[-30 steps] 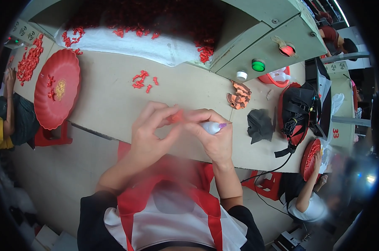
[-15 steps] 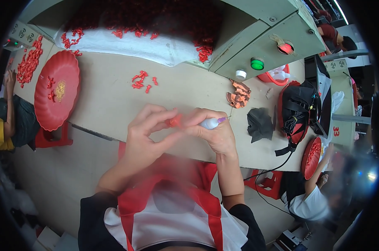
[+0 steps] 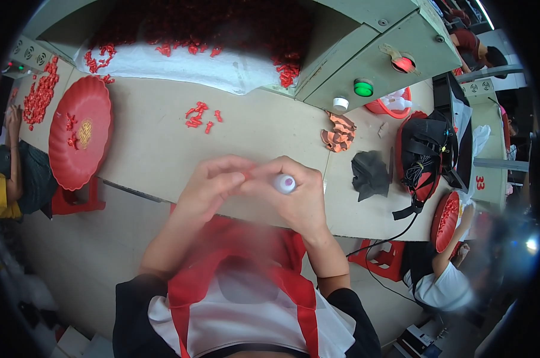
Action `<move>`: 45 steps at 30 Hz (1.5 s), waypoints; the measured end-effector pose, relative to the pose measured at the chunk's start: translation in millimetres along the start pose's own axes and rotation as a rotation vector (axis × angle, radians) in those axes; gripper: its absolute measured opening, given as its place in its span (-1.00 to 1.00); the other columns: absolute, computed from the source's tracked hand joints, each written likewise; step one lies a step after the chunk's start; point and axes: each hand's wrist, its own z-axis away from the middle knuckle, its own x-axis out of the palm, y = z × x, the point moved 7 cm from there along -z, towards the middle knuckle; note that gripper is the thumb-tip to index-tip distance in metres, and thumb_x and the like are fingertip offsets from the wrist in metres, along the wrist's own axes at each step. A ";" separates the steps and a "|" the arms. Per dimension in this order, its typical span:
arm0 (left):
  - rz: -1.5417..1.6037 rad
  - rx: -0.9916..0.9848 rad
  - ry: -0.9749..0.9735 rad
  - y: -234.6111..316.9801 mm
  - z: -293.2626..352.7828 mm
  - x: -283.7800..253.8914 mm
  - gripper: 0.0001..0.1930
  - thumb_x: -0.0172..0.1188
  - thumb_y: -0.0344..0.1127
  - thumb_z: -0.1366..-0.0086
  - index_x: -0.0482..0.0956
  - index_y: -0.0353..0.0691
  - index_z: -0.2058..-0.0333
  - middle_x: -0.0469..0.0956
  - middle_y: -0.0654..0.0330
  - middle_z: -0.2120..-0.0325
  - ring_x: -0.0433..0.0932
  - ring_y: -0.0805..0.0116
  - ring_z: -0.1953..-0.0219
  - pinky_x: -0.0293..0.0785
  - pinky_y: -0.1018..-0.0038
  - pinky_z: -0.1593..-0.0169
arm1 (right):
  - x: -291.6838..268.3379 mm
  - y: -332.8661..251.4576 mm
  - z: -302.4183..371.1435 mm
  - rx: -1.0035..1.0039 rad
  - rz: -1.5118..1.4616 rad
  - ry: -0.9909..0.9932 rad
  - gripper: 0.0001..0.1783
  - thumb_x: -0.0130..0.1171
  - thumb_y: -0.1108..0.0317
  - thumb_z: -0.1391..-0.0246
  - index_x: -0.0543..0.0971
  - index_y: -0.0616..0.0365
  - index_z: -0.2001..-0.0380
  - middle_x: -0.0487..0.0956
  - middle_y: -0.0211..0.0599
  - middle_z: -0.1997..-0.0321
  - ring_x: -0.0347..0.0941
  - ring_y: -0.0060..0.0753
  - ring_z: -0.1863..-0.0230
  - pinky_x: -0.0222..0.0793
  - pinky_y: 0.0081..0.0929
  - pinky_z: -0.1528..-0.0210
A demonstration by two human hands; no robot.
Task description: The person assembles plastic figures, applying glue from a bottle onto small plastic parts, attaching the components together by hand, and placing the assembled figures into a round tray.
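Both hands meet in the middle, just above the near edge of the surface (image 3: 162,143). The left hand (image 3: 213,185) has its fingers bent in, and the tips pinch a tiny red part (image 3: 247,175). It is so small that only a bit of it shows. The right hand (image 3: 297,200) is closed around a small white tool (image 3: 285,183) with a round end that has a dark dot on it. The tool's end sits just beside the red part, and the two hands touch at the fingertips. It may be a small bottle or a pen; the view is too blurry to tell.

Farther back on the surface lies a small bunch of red parts (image 3: 199,114). To the left sits a big red tray (image 3: 79,137) with a few red parts on it. A large pile of red parts (image 3: 222,27) lies on a white cloth (image 3: 180,65) at the back. To the right are orange scraps (image 3: 338,132), a black cloth (image 3: 370,173) and a black bag (image 3: 425,152). A green button (image 3: 363,88) sits on the grey machine (image 3: 389,53).
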 end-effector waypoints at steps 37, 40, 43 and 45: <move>0.998 -0.255 -0.201 -22.7 -8.6 4.1 -0.49 0.04 -0.06 -0.22 0.30 -0.43 0.06 0.37 -0.07 0.13 0.48 0.14 0.17 0.54 0.34 0.09 | -16.0 12.4 10.4 -0.062 0.122 0.142 -0.76 0.34 0.41 0.20 0.54 0.24 0.42 0.58 -0.28 0.52 0.52 -0.53 0.47 0.42 -0.62 0.41; 0.984 -0.244 -0.232 -23.0 -7.8 1.5 -0.49 0.03 -0.05 -0.23 0.30 -0.41 0.05 0.37 -0.06 0.14 0.49 0.14 0.17 0.55 0.35 0.10 | -14.2 12.6 10.5 -0.059 0.084 0.133 -0.85 0.23 0.57 0.17 0.52 0.28 0.43 0.52 -0.47 0.52 0.37 -0.75 0.48 0.29 -0.76 0.42; 1.004 -0.247 -0.233 -22.9 -9.7 1.0 -0.50 0.03 -0.06 -0.24 0.30 -0.41 0.05 0.38 -0.06 0.14 0.49 0.15 0.18 0.55 0.36 0.11 | -14.4 15.2 9.6 -0.051 0.071 0.145 -0.85 0.22 0.58 0.16 0.53 0.29 0.42 0.53 -0.45 0.51 0.39 -0.74 0.46 0.31 -0.76 0.40; 1.006 -0.249 -0.231 -22.2 -11.7 1.0 -0.51 0.03 -0.07 -0.24 0.31 -0.41 0.06 0.38 -0.05 0.14 0.49 0.16 0.18 0.56 0.36 0.12 | -14.8 16.8 8.8 -0.052 0.080 0.149 -0.85 0.22 0.58 0.16 0.53 0.29 0.41 0.54 -0.43 0.50 0.40 -0.73 0.45 0.32 -0.76 0.39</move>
